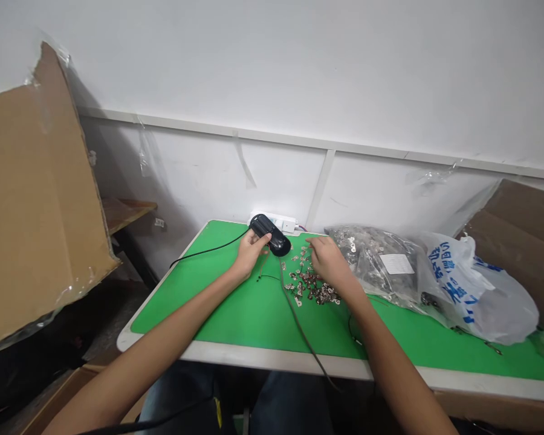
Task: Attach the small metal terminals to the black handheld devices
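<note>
Because its cable (pixel 299 320) trails loose across the green desk mat (pixel 226 308), the black corded device (pixel 268 232) gripped in the closed left hand (pixel 251 255) could snag and slip; the half-open right hand (pixel 330 261) sits over small metal terminals (pixel 310 283), which a careless sweep could scatter toward the plastic bag of parts (pixel 376 257).

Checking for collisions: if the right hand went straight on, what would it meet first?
Probably the small metal terminals scattered just ahead of the right hand, on the green mat; past them, the white power strip. Depth is unclear.
</note>
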Tool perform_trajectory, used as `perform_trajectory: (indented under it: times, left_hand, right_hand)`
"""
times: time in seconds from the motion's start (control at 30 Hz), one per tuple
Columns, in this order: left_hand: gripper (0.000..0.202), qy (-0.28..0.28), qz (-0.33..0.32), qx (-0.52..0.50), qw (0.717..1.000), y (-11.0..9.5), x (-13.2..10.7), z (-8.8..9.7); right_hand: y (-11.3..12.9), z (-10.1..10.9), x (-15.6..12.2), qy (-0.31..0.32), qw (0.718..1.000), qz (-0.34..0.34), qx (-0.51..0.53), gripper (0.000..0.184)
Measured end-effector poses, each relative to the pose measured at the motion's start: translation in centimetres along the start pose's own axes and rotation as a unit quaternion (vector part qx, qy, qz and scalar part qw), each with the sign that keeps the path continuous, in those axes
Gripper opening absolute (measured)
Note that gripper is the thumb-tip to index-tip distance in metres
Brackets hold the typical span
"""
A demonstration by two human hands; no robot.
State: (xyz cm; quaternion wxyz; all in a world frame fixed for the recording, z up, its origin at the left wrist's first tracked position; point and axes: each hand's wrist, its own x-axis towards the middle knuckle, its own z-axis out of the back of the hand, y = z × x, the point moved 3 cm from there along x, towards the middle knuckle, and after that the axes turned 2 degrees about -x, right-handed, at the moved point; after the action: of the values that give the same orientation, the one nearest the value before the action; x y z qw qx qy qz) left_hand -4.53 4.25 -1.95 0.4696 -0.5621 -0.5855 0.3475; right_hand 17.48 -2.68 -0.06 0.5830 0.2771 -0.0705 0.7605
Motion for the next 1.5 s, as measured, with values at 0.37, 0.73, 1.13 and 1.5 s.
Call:
perform_trajectory:
  times: [0.37, 0.73, 1.13, 1.5]
  left_hand:
    - [0.057, 0.065, 0.084, -0.043, 0.993, 1.1, -1.1, -1.1]
    - [0.055, 0.098, -0.107, 0.082, 0.986, 0.0, -1.9, -1.8]
    - [0.045, 0.126, -0.112, 0.143, 0.975, 0.2, -3.3, -2.3]
    - [0.029, 0.167, -0.246, 0.254, 0.920, -1.7, -3.7, -1.9]
  right_hand:
    - [3.0, -0.3, 0.3, 0.007, 0.883, -0.151, 0.444, 0.023]
    - [4.5, 0.0, 0.1, 0.045, 0.744, -0.260, 0.614, 0.029]
    - [5.3, -1.7, -0.4, 0.043, 0.744, -0.280, 0.605, 0.040]
    - [5.5, -2.0, -0.6, 0.047, 0.740, -0.268, 0.616, 0.037]
